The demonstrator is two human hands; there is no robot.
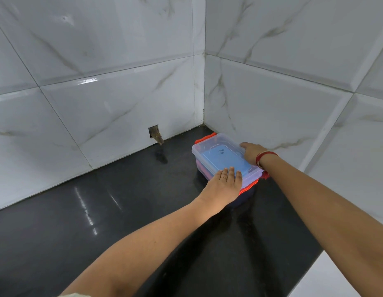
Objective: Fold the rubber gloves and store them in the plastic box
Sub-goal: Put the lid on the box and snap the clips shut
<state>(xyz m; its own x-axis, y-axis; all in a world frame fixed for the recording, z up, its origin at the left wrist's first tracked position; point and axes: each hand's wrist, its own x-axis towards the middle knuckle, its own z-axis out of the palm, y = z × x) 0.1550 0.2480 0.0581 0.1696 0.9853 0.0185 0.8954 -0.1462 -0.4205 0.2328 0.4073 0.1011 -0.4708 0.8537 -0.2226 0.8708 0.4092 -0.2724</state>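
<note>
A clear plastic box (210, 152) with orange clasps stands on the black countertop, close to the corner of the tiled walls. Its clear lid is on, and something blue and pink shows through it; I cannot tell the gloves' shape inside. My left hand (223, 185) lies flat on the lid's near corner, fingers together. My right hand (251, 153) presses on the lid's right edge, a red bangle on the wrist. Neither hand grips anything.
The glossy black countertop (113, 211) runs left and toward me. White marble-patterned tiled walls (113, 97) close the back and right. A small broken hole (155, 135) sits low in the back wall. The counter's edge (310, 262) drops off at the lower right.
</note>
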